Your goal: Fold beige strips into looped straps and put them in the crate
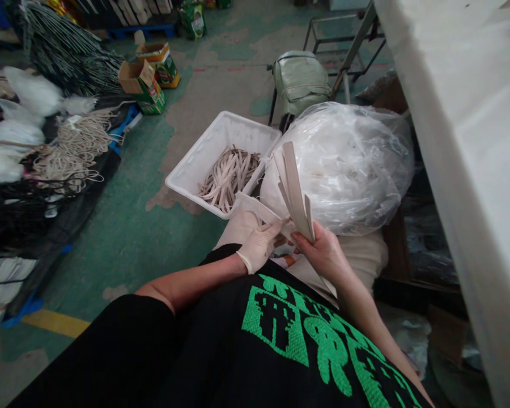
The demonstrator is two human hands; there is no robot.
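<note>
My right hand [325, 252] is bare and closed around a bundle of flat beige strips [295, 187], which fan upward and away from me. Beside it, my left hand [259, 243], in a thin pale glove, pinches a pale strip [261, 209] close to the bundle's lower end. The fingertips of both hands nearly meet, and exactly where they grip is partly hidden. Just beyond my lap, a white plastic bin [191, 161] holds a loose heap of similar narrow beige strips [229, 175].
A large clear plastic bag [348, 164] of white material bulges beside the bin. Behind it stands a padded green stool [301, 79]. A covered table [471, 141] runs along my right. Cord bundles [80, 147] lie on the left, with open cartons [142, 88] farther back.
</note>
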